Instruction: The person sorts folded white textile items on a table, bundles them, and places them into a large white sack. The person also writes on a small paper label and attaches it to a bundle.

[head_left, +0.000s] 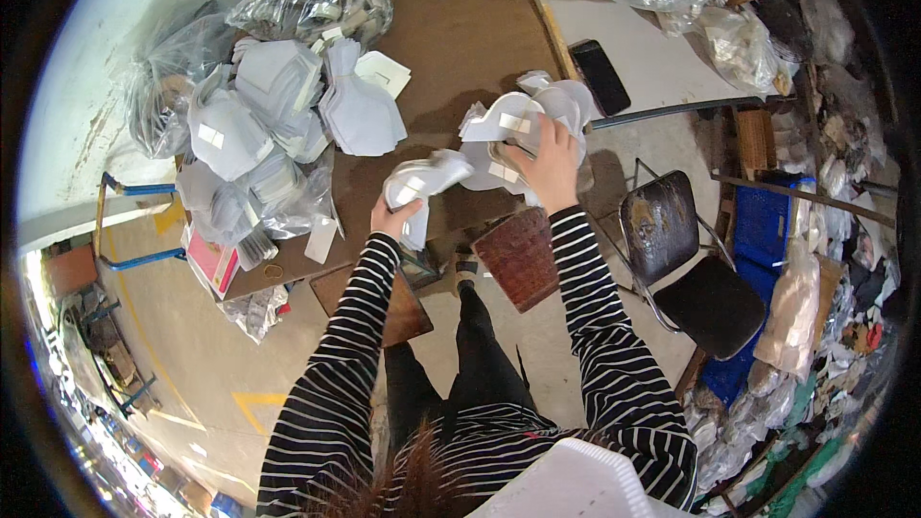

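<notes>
My left hand (394,218) is closed around a bundle of white shaped paper cutouts (419,180), which bends over the table's near edge with a pale label strip on it. To the right, my right hand (554,169) grips another cluster of white cutouts (499,125), its fingers closed on the right side of it. Pale strips show on these pieces too. A small dark bit by the right fingertips is too small to name. More white cutouts (566,101) with rounded edges lie just beyond that hand.
Stacks of white cutouts (259,115) crowd the brown table (451,34) on the left, beside clear plastic bags (312,0). A black phone (600,77) lies far right. Near the table stand a wooden stool (518,259) and a black folding chair (686,249). Blue crates (763,225) stand at the right.
</notes>
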Available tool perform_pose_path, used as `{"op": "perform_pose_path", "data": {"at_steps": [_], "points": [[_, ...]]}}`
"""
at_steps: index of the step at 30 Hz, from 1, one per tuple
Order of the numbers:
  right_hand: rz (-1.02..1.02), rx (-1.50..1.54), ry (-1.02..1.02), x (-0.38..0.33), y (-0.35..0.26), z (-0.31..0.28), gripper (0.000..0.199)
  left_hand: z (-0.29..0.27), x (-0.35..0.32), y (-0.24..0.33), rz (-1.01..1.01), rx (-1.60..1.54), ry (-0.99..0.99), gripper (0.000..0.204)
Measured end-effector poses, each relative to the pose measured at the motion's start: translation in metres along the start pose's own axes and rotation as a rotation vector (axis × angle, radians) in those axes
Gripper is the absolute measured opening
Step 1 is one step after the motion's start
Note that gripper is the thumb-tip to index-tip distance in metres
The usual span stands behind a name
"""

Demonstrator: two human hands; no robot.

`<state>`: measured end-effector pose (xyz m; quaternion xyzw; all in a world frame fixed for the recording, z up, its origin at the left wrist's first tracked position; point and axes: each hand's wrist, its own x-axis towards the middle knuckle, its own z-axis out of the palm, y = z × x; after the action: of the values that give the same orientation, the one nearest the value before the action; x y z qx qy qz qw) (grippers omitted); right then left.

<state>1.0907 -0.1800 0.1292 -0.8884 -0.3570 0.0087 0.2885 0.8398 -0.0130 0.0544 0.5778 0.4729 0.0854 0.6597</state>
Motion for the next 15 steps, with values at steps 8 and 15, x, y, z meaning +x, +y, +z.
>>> {"op": "perform_pose_path", "data": {"at_steps": [8, 15], "points": [[-0.150, -0.134, -0.045, 0.013, 0.013, -0.006, 0.075, 0.007, -0.015, -0.031, 0.011, 0.488, 0.598, 0.086], [-0.746, 0.019, -0.287, 0.014, -0.070, -0.038, 0.073, -0.006, -0.044, 0.089, 0.361, -0.187, -0.144, 0.077]]}}
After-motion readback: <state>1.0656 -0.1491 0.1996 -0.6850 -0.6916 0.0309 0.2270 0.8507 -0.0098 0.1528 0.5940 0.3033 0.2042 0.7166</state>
